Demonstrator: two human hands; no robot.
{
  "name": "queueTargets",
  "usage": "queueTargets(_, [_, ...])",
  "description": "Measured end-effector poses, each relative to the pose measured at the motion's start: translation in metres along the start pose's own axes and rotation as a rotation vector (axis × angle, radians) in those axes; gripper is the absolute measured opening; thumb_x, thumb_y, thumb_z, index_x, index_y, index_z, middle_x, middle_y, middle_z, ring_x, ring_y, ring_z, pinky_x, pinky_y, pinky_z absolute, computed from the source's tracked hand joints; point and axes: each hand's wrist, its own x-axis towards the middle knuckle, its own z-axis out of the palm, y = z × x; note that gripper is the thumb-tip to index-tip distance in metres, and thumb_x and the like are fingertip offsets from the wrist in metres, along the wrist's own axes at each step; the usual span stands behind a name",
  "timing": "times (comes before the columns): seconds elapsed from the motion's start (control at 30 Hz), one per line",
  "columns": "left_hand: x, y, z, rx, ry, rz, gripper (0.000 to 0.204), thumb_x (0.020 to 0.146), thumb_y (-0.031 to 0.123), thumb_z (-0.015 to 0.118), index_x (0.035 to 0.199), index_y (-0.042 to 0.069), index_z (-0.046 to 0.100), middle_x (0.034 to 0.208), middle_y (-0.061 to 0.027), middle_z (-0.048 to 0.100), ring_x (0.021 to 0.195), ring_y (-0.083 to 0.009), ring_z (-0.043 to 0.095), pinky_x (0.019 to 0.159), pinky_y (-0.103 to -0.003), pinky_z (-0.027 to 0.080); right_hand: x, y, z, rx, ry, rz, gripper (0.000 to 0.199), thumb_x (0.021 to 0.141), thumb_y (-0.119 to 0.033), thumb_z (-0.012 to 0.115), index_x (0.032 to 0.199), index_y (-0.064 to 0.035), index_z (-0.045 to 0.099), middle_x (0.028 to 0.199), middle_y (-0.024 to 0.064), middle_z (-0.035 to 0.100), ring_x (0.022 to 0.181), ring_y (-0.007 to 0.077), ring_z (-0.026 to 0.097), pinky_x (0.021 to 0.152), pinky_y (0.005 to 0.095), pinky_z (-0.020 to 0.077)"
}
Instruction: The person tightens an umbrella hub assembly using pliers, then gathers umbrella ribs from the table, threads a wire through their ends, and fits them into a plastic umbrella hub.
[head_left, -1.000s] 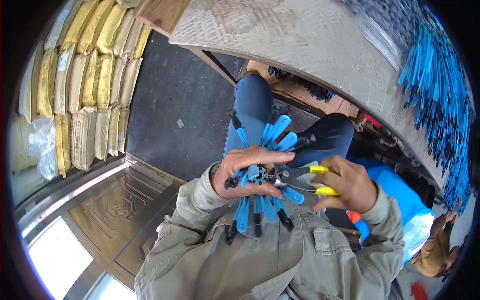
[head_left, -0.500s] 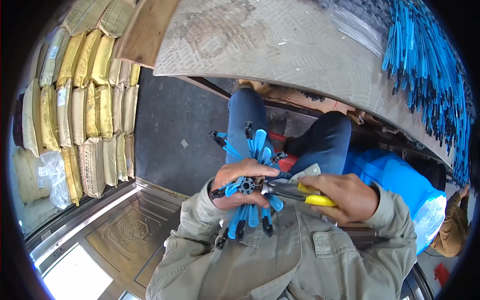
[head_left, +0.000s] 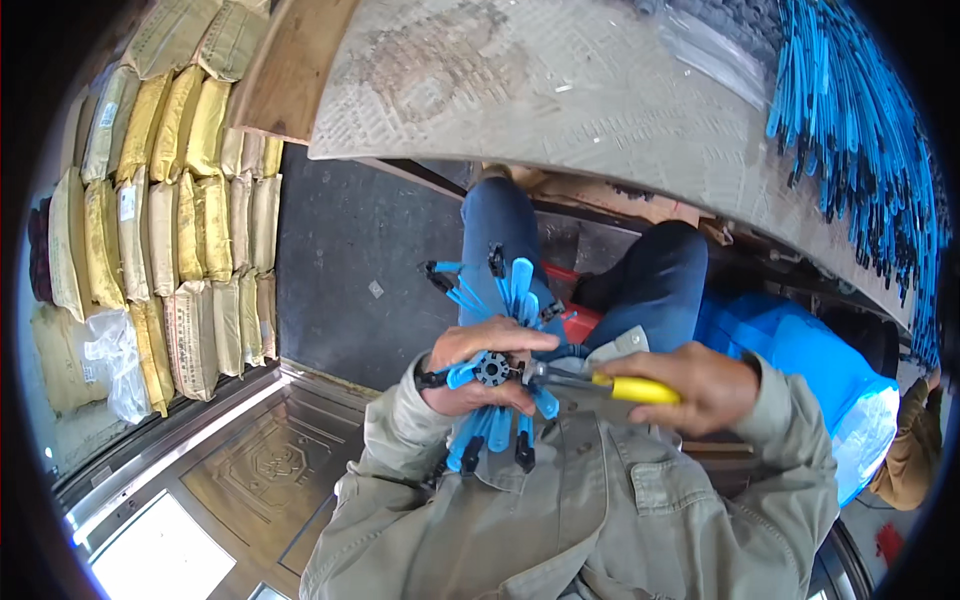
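My left hand (head_left: 468,346) is wrapped round a black ring-shaped hub (head_left: 491,369) with blue plastic arms (head_left: 521,282) fanning out from it. Black clip-like ends (head_left: 497,261) tip several of these arms. From the right, my right hand (head_left: 708,386) grips pliers with yellow handles (head_left: 645,389), their handles squeezed together. The metal jaws (head_left: 540,372) meet the side of the hub near my left fingertips. What exactly sits between the jaws is too small to tell.
Ahead stands a worn grey table (head_left: 590,110), with a heap of blue strips with black ends (head_left: 850,140) hanging over its right edge. Stacked sacks (head_left: 160,220) line the left wall. A blue bag (head_left: 790,350) lies by my right leg; another person's brown sleeve (head_left: 908,450) shows beyond.
The yellow handles, spread apart before, are now pressed together in my right hand. My left hand and the hub have stayed nearly in place.
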Motion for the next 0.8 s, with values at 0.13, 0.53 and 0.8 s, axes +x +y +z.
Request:
queueTargets(0.13, [0.004, -0.002, -0.003, -0.028, -0.076, 0.018, 0.057, 0.057, 0.017, 0.084, 0.108, 0.004, 0.063, 0.094, -0.0091, 0.065, 0.079, -0.0206, 0.061, 0.070, -0.030, 0.046, -0.001, -0.007, -0.007, -0.066, 0.038, -0.015, 0.047, 0.084, -0.022, 0.063, 0.126, -0.0087, 0.046, 0.102, 0.0161, 0.057, 0.080, 0.0296, 0.061, 0.062, 0.0350, 0.0493])
queueTargets(0.53, [-0.009, -0.003, 0.033, 0.026, 0.289, 0.006, 0.062, 0.056, 0.034, 0.085, 0.102, -0.001, 0.062, 0.096, -0.0117, 0.064, 0.085, -0.0217, 0.062, 0.078, -0.032, 0.047, 0.022, -0.012, 0.007, -1.080, 0.452, -0.097, 0.040, 0.064, -0.014, 0.069, 0.101, -0.0049, 0.059, 0.104, 0.0134, 0.052, 0.087, 0.0266, 0.054, 0.068, 0.0380, 0.0435])
queueTargets(0.8, [-0.012, -0.002, 0.030, 0.046, 0.304, 0.037, 0.056, 0.059, 0.022, 0.084, 0.106, 0.003, 0.061, 0.098, -0.0101, 0.064, 0.084, -0.0202, 0.061, 0.076, -0.031, 0.047, 0.020, 0.005, 0.018, -1.043, 0.425, -0.085, 0.033, 0.066, -0.021, 0.071, 0.092, -0.0049, 0.059, 0.095, 0.0132, 0.053, 0.074, 0.0250, 0.053, 0.060, 0.0357, 0.0410])
